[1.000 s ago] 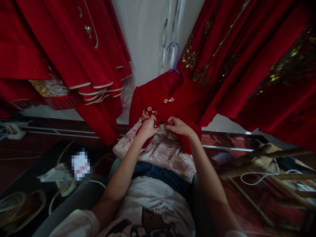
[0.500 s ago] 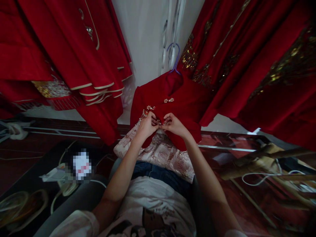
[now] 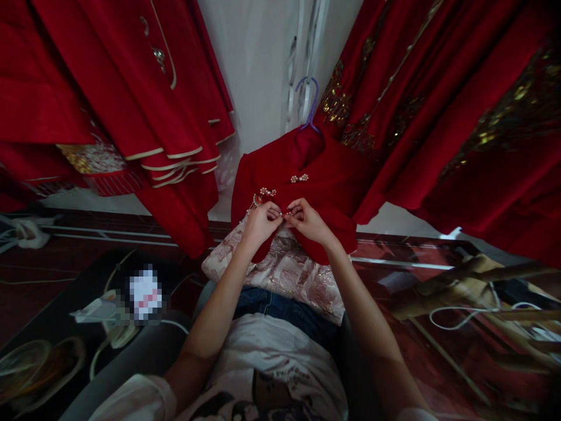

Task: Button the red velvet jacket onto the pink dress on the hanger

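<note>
A red jacket (image 3: 333, 187) on a purple hanger (image 3: 314, 105) lies before me, its lower edge over a pale pink brocade cloth (image 3: 280, 263) on my lap. My left hand (image 3: 263, 222) and my right hand (image 3: 309, 223) meet at the jacket's front, both closed in a pinch. Between the fingertips shows a small pearly beaded clasp (image 3: 287, 214), partly hidden by the fingers. Higher up sits a flower-shaped beaded clasp (image 3: 300, 178). Another beaded clasp (image 3: 267, 191) with a dangling ornament is just above my left hand.
Red garments (image 3: 175, 117) hang at the left, and gold-embroidered red garments (image 3: 421, 128) at the right. A dark stool-like surface (image 3: 65, 298) at lower left carries cables and a blurred-out item (image 3: 146, 295). Wooden pieces (image 3: 477, 275) and a white cable lie at right.
Both hands have shifted slightly up, and the fingertips have turned so more of the clasp's beads show between them. The jacket and hanger stay nearly in place.
</note>
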### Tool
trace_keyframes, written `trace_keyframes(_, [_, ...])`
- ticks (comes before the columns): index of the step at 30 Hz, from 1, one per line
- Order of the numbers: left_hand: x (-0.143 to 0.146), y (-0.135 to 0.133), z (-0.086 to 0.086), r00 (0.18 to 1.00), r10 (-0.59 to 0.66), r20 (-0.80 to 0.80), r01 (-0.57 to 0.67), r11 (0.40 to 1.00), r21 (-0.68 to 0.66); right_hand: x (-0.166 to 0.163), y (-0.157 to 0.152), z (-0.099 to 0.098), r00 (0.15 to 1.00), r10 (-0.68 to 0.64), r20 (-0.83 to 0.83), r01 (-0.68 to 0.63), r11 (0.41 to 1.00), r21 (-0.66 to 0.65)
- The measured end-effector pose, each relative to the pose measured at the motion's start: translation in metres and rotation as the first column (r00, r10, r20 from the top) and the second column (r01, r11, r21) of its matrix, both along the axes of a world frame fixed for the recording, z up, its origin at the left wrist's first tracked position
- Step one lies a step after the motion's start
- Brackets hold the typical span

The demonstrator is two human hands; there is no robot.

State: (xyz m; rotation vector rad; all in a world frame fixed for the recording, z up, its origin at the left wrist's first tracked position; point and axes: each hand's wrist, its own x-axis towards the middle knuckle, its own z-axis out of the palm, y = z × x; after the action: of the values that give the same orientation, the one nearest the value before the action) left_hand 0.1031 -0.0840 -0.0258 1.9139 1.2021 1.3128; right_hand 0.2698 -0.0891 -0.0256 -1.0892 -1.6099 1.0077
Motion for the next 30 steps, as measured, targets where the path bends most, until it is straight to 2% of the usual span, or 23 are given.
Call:
trace_keyframes(4, [-0.001,0.002,-0.001,0.99,-0.071,0.121,0.082,0.993,-0.088,-0.001,0.0,0.002,0.999,-0.039,0.028,0.038,0.998,0.042])
trace_keyframes(8, [0.0,0.0,0.0,0.981,-0.069,0.179,0.093,0.987,-0.132,-0.002,0.0,0.006,0.979,-0.145,0.14,0.124,0.981,0.148])
trace_keyframes(11, [0.003,0.0,-0.002,0.982,-0.03,0.186,0.054,0.991,-0.124,-0.003,-0.002,0.009,0.957,-0.217,0.191,0.171,0.958,0.232])
trace_keyframes(15, [0.007,0.0,-0.004,0.981,0.028,0.192,-0.006,0.994,-0.111,-0.003,-0.004,0.011,0.957,-0.217,0.192,0.16,0.948,0.273])
trace_keyframes(22, [0.003,-0.003,-0.004,0.986,-0.042,0.16,0.052,0.997,-0.058,-0.004,-0.005,0.01,0.94,-0.262,0.221,0.181,0.927,0.328])
trace_keyframes(24, [0.002,-0.003,-0.004,0.99,-0.078,0.118,0.082,0.996,-0.03,-0.001,-0.006,0.012,0.944,-0.237,0.228,0.161,0.938,0.306])
trace_keyframes(26, [0.001,-0.003,-0.002,0.996,-0.071,0.056,0.073,0.997,-0.022,0.004,-0.009,0.018,0.964,-0.17,0.203,0.129,0.971,0.2])
trace_keyframes(28, [-0.002,-0.004,0.003,1.0,0.005,-0.013,-0.005,1.0,-0.007,0.011,-0.013,0.026,0.977,-0.145,0.155,0.13,0.986,0.101])
trace_keyframes(30, [-0.007,-0.007,0.011,0.992,0.1,-0.079,-0.098,0.995,0.028,0.019,-0.017,0.035,0.976,-0.182,0.117,0.171,0.98,0.1])
